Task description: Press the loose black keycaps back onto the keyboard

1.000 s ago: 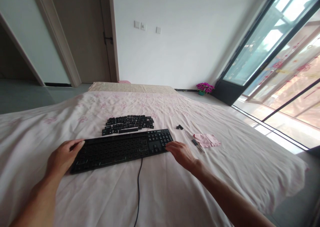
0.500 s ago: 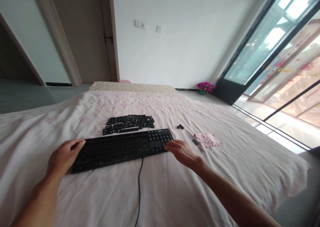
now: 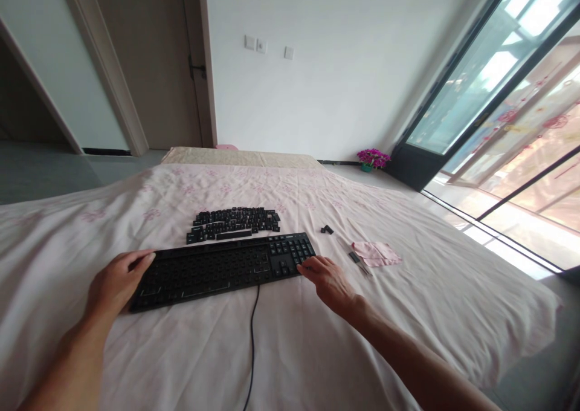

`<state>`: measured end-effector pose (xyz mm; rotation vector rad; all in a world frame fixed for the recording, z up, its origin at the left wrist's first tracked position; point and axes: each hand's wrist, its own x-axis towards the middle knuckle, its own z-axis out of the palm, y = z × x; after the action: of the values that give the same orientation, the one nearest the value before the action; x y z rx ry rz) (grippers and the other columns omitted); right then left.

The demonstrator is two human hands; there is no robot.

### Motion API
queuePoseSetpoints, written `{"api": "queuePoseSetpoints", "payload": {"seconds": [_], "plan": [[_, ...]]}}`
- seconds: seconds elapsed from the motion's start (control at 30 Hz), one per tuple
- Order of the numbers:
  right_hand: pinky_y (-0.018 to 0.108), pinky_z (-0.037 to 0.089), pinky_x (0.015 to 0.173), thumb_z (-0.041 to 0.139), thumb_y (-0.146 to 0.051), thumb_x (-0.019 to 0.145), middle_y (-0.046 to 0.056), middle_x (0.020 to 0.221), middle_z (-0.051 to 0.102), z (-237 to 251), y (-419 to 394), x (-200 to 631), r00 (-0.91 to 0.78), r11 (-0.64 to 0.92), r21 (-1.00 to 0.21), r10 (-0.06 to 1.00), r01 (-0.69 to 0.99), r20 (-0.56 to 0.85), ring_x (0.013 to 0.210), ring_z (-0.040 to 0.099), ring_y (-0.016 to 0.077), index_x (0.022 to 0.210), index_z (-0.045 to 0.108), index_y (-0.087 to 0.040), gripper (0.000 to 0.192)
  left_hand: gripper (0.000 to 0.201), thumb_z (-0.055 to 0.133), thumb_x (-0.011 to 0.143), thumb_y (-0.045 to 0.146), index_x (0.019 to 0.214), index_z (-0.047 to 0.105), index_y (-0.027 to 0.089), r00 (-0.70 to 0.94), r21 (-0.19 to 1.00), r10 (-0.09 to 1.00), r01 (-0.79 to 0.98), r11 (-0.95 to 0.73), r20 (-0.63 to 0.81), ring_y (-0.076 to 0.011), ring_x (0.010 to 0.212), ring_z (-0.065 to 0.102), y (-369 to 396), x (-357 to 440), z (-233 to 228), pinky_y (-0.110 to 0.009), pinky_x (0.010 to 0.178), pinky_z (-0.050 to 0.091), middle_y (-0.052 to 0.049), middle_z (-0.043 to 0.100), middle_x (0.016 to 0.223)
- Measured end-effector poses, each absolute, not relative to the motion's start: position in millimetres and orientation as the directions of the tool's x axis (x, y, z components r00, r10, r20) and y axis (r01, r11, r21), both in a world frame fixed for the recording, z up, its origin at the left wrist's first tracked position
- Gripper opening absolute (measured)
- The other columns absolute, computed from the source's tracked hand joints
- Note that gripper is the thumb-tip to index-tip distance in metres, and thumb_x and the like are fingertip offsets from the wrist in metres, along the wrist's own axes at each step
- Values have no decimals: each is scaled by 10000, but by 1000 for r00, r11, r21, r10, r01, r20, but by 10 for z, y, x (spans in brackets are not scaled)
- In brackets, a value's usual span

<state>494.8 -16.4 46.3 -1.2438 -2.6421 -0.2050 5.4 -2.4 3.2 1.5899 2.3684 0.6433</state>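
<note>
A black keyboard (image 3: 217,269) lies on a bed with a pale pink floral sheet (image 3: 290,350); most of its keycaps are off, only the number pad at its right end still has keys. My left hand (image 3: 115,284) rests against the keyboard's left end, fingers curled on its edge. At the right end my right hand (image 3: 328,278) touches the corner beside the number pad. Just behind the keyboard sits a pile of loose black keycaps (image 3: 233,222). The keyboard's cable (image 3: 251,338) runs toward me.
Two stray keycaps (image 3: 326,229) lie right of the pile. A folded pink cloth (image 3: 376,252) and a small dark tool (image 3: 356,260) are beyond my right hand. Pink flowers (image 3: 371,157) stand on the floor by the glass door. A doorway is at the back left.
My right hand has shifted slightly along the keyboard's right end. The view has drifted a little; the left hand and keyboard stay put.
</note>
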Motion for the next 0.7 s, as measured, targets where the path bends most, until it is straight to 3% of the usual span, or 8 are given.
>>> {"api": "queuePoseSetpoints", "payload": {"seconds": [0.3, 0.57, 0.7], "plan": [[369, 411, 884, 437, -132, 930, 81, 1017, 627, 405, -256, 4941, -598, 623, 9, 747, 782, 291, 1021, 505, 219, 1208, 605, -219, 336, 456, 376, 869, 560, 1111, 638, 277, -413, 482, 910, 801, 355, 18, -249, 1051, 597, -32, 76, 63, -330, 888, 432, -32, 619, 1236], [282, 459, 760, 423, -188, 962, 45, 944, 648, 411, -155, 4962, -515, 581, -128, 788, 804, 338, 861, 571, 156, 1086, 686, -269, 301, 460, 394, 862, 558, 1096, 653, 257, -408, 499, 913, 796, 343, 24, -246, 1013, 610, -19, 63, 54, -317, 856, 440, -46, 632, 1213], [293, 444, 762, 401, -189, 973, 54, 926, 641, 448, -161, 4931, -556, 602, -46, 762, 797, 331, 852, 562, 166, 1057, 683, -247, 300, 459, 392, 871, 545, 1104, 653, 248, -395, 508, 918, 797, 326, 31, -239, 1014, 611, -18, 53, 39, -306, 844, 439, -53, 634, 1211]]}}
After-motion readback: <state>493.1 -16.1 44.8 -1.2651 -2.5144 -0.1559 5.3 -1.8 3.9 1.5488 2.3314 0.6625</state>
